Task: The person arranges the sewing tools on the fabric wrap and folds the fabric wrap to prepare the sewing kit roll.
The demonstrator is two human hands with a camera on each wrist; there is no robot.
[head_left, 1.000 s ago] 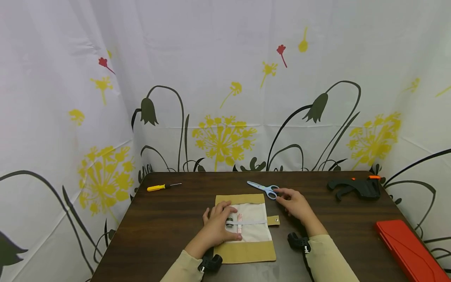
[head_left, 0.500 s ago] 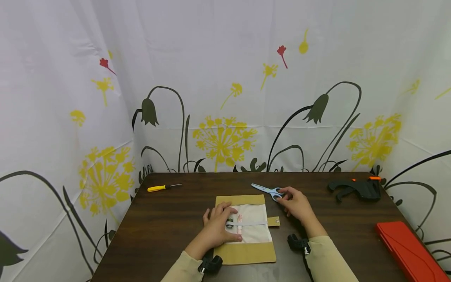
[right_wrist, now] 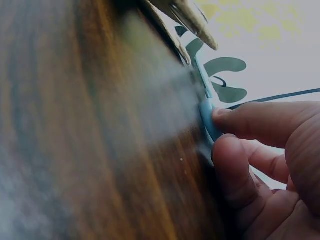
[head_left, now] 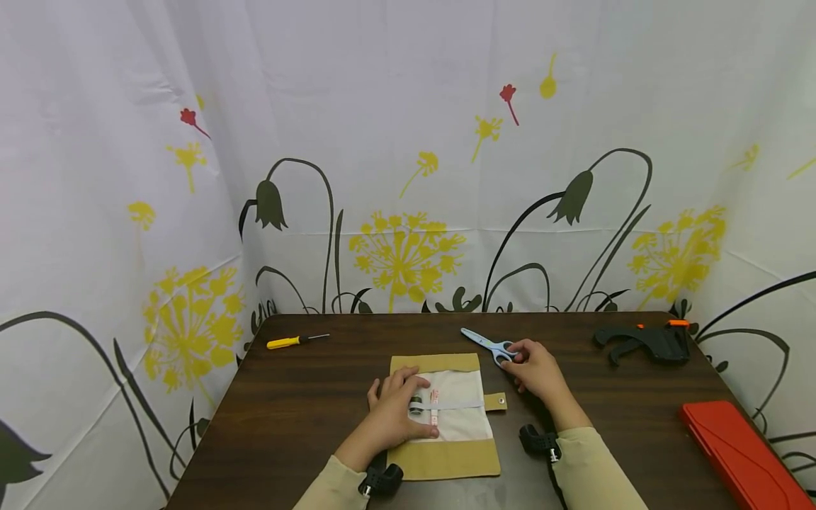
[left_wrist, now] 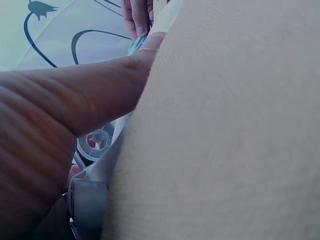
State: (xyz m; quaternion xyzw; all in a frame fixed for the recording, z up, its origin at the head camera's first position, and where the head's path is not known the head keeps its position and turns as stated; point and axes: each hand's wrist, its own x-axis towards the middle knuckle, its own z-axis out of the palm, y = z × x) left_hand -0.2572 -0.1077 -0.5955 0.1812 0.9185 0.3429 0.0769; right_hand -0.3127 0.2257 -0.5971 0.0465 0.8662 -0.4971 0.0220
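Observation:
A tan fabric roll-up case with a white lining lies unfolded on the table. My left hand rests on its left side, thumb and fingers spread over the lining. Beside those fingers, a small dark thread spool and a white strip with red marks sit under an elastic band. Beneath the thumb, the left wrist view shows a spool end. Right of the case, my right hand pinches the handle of light blue scissors, blades pointing away to the left. The right wrist view shows thumb and finger at the blue handle.
A yellow-handled screwdriver lies at the back left. At the back right is a black clamp with orange parts, and a red case lies near the right edge. The case's snap tab sticks out rightward. A patterned curtain hangs behind the table.
The scissors have slid a little to the right, their handle drawn in between my right thumb and fingers. My left hand and the fabric case have stayed in place.

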